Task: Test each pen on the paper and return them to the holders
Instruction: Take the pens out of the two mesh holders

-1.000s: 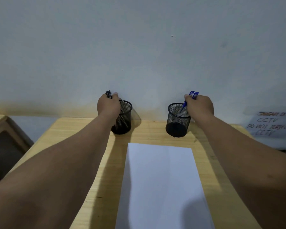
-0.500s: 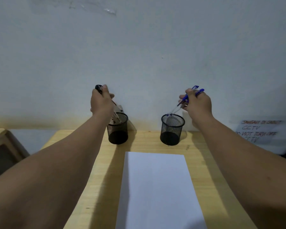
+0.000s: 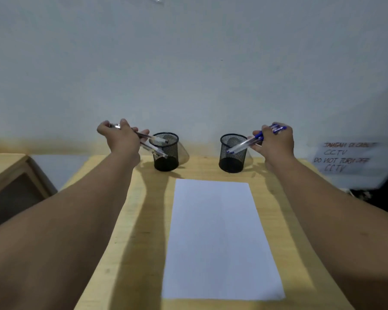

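Two black mesh holders stand at the back of the wooden desk, the left holder (image 3: 167, 153) and the right holder (image 3: 232, 154). My left hand (image 3: 121, 137) is closed around a bunch of dark pens (image 3: 154, 144), held out of the left holder with tips pointing right across its rim. My right hand (image 3: 274, 139) grips a bunch of blue pens (image 3: 244, 145), tips pointing left in front of the right holder. A blank white paper sheet (image 3: 220, 238) lies on the desk in front of both holders, between my forearms.
The desk (image 3: 141, 253) stands against a pale wall. A handwritten notice (image 3: 345, 157) hangs at the right. A wooden frame piece (image 3: 14, 175) sits beyond the desk's left edge.
Both hands have lifted their pens out of the holders and drawn them outward and down, tilting the pens sideways. The holders now look empty.
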